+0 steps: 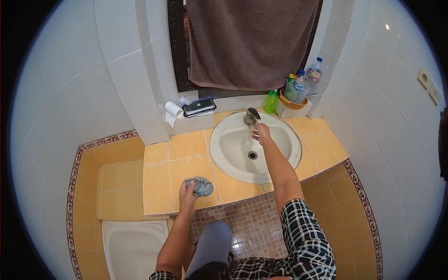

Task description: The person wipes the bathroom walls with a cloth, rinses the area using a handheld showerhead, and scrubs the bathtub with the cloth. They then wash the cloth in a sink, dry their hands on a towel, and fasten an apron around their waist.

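My left hand (187, 198) grips a bunched grey striped cloth (199, 186) over the front of the yellow tiled counter. My right hand (262, 134) reaches across the white oval sink (219, 151) to just under the spout of the metal faucet (252, 115). Its fingers are loosely curved and apart, with nothing seen in them. Whether they touch the spout or water runs over them, I cannot make out. Below the hand, the round drain (252, 155) shows in the basin.
Behind the sink stand a green bottle (270, 101) and an orange basin (293, 101) with a tub and plastic bottle. A white roll (173, 109) and dark case (199, 108) lie on the left ledge. A brown towel (249, 42) hangs above. A white tub (133, 228) is lower left.
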Action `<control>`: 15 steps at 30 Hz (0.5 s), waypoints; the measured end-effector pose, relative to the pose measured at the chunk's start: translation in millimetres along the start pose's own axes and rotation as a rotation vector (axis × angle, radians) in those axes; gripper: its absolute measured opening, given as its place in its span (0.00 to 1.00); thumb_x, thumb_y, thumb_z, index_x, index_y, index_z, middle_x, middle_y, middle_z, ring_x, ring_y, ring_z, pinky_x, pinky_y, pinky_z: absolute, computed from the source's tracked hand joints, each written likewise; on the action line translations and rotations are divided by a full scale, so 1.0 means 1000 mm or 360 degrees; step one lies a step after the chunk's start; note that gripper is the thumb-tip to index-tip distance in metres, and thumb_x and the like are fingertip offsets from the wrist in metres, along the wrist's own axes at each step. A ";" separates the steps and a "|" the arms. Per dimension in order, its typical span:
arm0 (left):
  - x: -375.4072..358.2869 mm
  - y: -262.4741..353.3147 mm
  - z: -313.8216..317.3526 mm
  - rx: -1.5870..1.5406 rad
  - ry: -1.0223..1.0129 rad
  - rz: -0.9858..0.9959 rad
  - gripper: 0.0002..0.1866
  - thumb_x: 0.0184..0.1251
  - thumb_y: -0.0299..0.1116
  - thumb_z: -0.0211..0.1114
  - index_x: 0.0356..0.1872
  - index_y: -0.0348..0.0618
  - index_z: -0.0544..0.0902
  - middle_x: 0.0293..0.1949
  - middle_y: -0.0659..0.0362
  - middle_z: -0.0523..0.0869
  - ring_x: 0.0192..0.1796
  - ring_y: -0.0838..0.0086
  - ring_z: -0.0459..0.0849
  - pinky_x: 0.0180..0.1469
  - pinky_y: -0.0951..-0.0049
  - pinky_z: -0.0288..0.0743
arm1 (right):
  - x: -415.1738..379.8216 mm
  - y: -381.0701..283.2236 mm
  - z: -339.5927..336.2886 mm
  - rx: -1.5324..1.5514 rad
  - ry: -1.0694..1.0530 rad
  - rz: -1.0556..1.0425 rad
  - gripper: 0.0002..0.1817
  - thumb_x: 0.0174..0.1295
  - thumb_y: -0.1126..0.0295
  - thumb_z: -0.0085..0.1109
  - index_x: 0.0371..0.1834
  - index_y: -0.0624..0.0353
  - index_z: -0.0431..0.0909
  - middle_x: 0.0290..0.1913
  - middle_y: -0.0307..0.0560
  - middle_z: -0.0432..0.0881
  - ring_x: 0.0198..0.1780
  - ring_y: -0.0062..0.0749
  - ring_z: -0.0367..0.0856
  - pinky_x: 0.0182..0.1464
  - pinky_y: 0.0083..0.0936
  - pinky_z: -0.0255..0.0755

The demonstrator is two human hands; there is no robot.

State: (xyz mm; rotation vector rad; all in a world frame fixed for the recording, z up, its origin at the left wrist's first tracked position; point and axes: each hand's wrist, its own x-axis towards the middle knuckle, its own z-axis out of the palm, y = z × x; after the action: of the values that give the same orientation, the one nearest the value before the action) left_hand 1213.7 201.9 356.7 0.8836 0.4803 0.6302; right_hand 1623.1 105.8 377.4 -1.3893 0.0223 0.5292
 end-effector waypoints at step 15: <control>0.189 -0.104 0.158 0.0210 -0.0265 -0.0404 0.08 0.70 0.33 0.58 0.43 0.39 0.77 0.38 0.59 0.84 0.39 0.75 0.85 0.39 0.72 0.82 | 0.102 -0.051 -0.017 0.0083 -0.0393 0.0544 0.20 0.73 0.58 0.37 0.43 0.67 0.72 0.32 0.49 0.81 0.27 0.27 0.78 0.30 0.24 0.77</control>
State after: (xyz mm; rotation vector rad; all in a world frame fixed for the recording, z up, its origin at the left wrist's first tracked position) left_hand 1479.7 192.7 333.8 0.9721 0.4782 0.2926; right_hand 1737.2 120.2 388.7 -1.2668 0.0737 0.9760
